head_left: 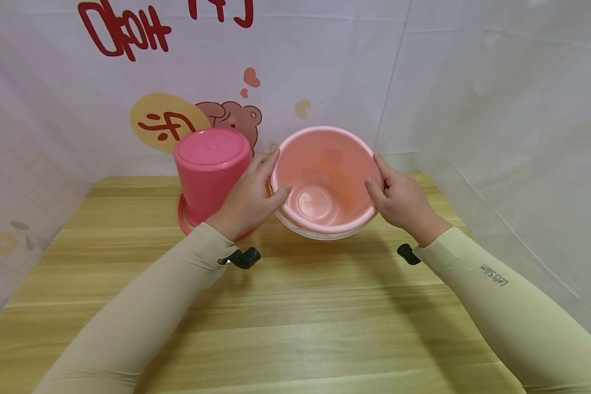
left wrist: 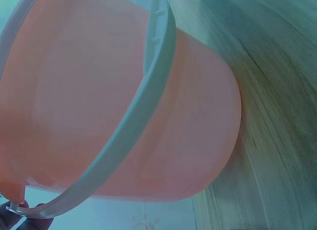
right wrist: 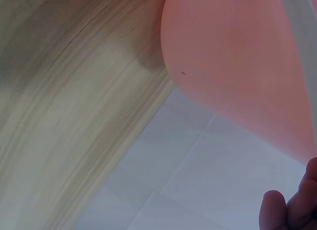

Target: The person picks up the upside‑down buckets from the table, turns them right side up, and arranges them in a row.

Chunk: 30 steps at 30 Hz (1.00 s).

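A light pink bucket [head_left: 327, 172] is tilted with its mouth towards me, and its round bottom shows inside. My left hand [head_left: 250, 192] grips the rim on the left, thumb over the edge. On the opposite side my right hand [head_left: 403, 200] holds the rim the same way. A pale handle [left wrist: 131, 118] hangs loose across the bucket's outer wall in the left wrist view. In the right wrist view only a few fingertips [right wrist: 273, 207] show near the rim. Whether the bucket's base touches the table cannot be told.
A bright pink bucket [head_left: 212, 164] stands upside down just left of my left hand, its pink handle [head_left: 182, 216] lying on the table. The wooden table [head_left: 295, 328] runs back to a white printed wall covering [head_left: 335, 65]. Another white wall [head_left: 537, 137] rises on the right.
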Tool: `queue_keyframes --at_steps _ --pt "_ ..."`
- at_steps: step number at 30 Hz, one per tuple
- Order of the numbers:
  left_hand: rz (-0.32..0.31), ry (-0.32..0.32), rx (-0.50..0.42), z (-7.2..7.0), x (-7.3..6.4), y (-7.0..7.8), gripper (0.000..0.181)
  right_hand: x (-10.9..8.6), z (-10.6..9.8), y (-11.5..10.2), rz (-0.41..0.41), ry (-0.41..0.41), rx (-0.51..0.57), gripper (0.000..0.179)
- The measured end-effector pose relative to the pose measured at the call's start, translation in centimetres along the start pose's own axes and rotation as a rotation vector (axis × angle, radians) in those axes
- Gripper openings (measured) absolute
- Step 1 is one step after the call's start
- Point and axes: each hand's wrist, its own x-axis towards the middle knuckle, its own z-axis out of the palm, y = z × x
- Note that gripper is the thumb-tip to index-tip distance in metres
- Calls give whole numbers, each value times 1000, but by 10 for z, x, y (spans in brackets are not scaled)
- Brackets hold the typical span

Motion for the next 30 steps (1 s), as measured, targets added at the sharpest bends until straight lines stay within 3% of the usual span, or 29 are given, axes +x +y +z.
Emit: queue_keyframes --at_steps 19,30 --pt "-5 1 2 0 -1 -3 83 0 1 1 3 0 -20 66" --pt "-25 -4 -2 -2 3 -3 83 -3 6 -6 21 102 -43 60"
